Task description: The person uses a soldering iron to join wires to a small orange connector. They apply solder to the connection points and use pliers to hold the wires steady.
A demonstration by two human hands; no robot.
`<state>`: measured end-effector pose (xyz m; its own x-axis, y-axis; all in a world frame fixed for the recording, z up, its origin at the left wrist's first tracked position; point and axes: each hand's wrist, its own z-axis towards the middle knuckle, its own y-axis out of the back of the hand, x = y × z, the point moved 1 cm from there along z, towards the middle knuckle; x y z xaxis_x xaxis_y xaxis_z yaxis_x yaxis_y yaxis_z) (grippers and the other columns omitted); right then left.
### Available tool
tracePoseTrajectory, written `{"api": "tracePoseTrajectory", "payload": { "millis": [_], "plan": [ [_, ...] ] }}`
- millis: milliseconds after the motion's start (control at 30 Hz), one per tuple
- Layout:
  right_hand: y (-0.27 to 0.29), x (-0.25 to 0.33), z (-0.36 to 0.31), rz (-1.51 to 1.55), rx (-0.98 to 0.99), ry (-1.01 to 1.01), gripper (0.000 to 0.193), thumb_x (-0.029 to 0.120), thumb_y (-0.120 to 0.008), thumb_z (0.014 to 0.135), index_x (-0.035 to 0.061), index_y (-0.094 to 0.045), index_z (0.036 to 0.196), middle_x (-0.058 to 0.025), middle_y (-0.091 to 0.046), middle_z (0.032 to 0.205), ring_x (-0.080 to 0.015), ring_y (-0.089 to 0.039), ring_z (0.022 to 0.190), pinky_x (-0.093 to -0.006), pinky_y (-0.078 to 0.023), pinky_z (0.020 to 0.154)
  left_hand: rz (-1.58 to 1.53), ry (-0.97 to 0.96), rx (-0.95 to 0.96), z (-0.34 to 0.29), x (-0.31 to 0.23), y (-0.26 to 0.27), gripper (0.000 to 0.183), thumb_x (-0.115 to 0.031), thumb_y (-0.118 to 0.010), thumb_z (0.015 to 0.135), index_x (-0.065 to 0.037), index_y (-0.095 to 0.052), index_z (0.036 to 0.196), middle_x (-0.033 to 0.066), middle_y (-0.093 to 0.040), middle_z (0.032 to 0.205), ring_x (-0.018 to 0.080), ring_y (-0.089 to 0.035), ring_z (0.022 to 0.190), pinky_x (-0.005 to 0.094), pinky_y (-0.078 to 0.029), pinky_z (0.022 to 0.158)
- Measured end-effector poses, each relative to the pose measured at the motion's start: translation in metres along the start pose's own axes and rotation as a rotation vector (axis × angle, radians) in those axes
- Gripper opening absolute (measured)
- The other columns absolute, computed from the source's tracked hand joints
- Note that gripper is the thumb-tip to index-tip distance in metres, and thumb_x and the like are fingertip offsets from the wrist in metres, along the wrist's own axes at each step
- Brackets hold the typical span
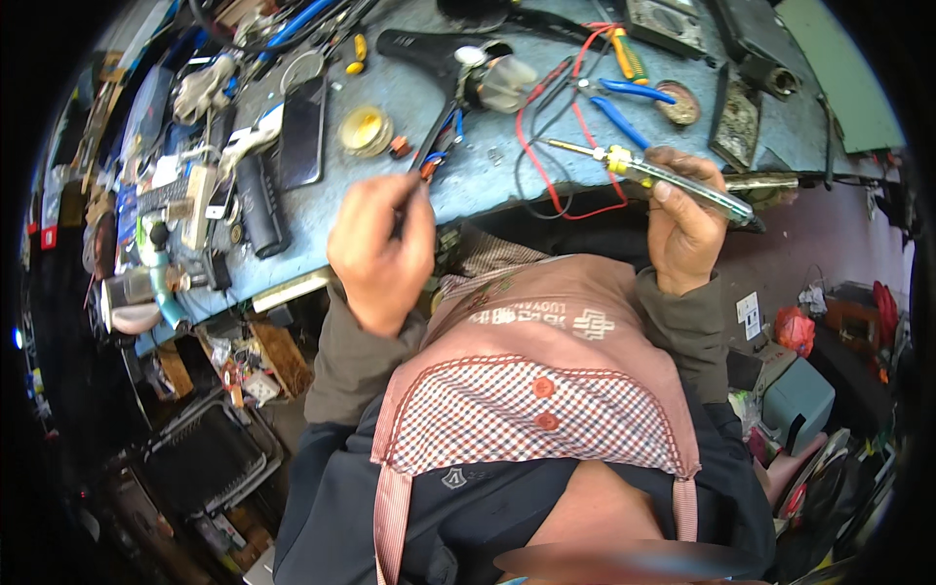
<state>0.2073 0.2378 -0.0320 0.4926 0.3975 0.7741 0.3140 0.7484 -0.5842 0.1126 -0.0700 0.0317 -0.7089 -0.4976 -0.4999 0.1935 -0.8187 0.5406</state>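
Note:
My left hand [380, 253] is closed at the bench's near edge, thumb and fingers pinched around a dark cable. Beside its fingertips, short blue and orange-red wire ends [434, 164] stick out. Beyond them lies an opened appliance with a black handle [419, 47] and a clear, rounded part [505, 83]. My right hand [687, 219] grips a soldering iron [673, 180] by its see-through handle. The iron's metal tip points left, above red and black leads [556, 185]. A round tub of yellow paste or rosin [366, 129] sits past my left hand.
Blue-handled pliers [624, 105], a yellow-green screwdriver [629, 57] and a round tin [676, 102] lie beyond the iron. A dark phone [304, 132], a black cylinder [258, 205] and mixed parts crowd the blue bench [468, 200] on the left.

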Motion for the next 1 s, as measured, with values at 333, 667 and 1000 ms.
{"api": "tracePoseTrajectory", "payload": {
  "millis": [333,667,1000],
  "plan": [
    [0.022,0.045,0.005,-0.022,-0.116,0.174,0.033,-0.009,-0.077,0.086,-0.0031,-0.065,0.116,-0.0232,-0.073,0.121,-0.0317,-0.071,0.115,-0.0455,-0.055,0.108,-0.193,-0.125,0.296,0.022,-0.044,-0.011,0.025,0.008,-0.08,0.084,0.001,-0.074,0.108,0.0153,-0.073,0.095,0.0315,-0.073,0.078,0.0375,-0.058,0.069],
    [0.022,0.152,0.057,-0.712,-0.385,0.649,0.025,-0.008,-0.079,0.089,-0.0083,-0.07,0.112,-0.0197,-0.077,0.115,-0.0234,-0.075,0.105,-0.0341,-0.06,0.095,-0.115,-0.004,0.223,0.015,-0.026,-0.007,0.02,0.008,-0.078,0.09,0.002,-0.075,0.108,0.0136,-0.073,0.099,0.0197,-0.068,0.077,0.0307,-0.054,0.069],
    [0.023,0.162,0.122,-1.347,-0.397,0.617,0.027,0.016,-0.089,0.083,0.0076,-0.081,0.107,-0.0096,-0.082,0.096,-0.0213,-0.079,0.089,-0.0339,-0.059,0.083,-0.017,0.103,0.048,0.015,-0.004,0.021,0.017,0.007,-0.077,0.09,0.002,-0.074,0.106,0.0119,-0.072,0.094,0.0183,-0.066,0.074,0.0302,-0.053,0.068]
  ]
}}
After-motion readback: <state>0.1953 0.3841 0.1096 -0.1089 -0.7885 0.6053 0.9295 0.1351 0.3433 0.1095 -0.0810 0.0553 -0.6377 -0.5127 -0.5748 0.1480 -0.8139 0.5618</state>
